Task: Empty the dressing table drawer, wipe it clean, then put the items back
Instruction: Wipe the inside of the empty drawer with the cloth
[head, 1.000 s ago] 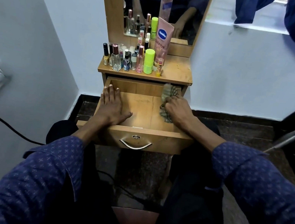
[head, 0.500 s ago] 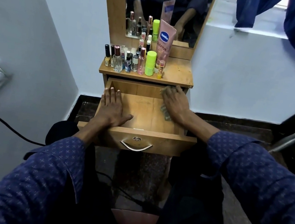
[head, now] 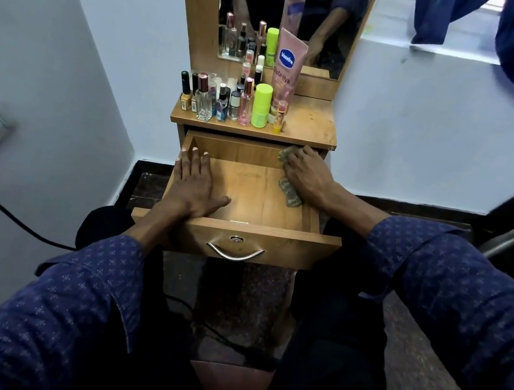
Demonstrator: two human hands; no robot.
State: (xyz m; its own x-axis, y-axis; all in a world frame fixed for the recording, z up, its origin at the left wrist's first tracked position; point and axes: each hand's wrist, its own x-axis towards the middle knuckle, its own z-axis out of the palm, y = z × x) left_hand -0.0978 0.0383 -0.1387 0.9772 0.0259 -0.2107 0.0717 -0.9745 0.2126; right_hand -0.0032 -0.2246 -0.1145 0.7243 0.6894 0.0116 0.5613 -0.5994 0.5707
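Right hand (head: 307,178) is pressing the cloth (head: 290,193) into the drawer's (head: 244,223) back right corner, left hand (head: 194,184) flat inside bracing, so I'd work along the edges before refilling.

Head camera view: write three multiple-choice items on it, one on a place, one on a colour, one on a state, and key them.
1. Where in the drawer is the cloth?
A. far right corner
B. near left corner
C. draped over the handle

2. What colour is the cap of the tallest stick-shaped container in the front row on the tabletop?
A. red
B. bright yellow-green
C. black

3. How does the left hand lie?
A. clenched round a bottle
B. pulling the handle
C. flat, fingers straight, on the drawer's left side

Key: 1 A, the right hand presses the cloth against the back right corner. 2 B, it stands beside the pink Vaseline tube. 3 C, the palm rests open on the wood and holds nothing.
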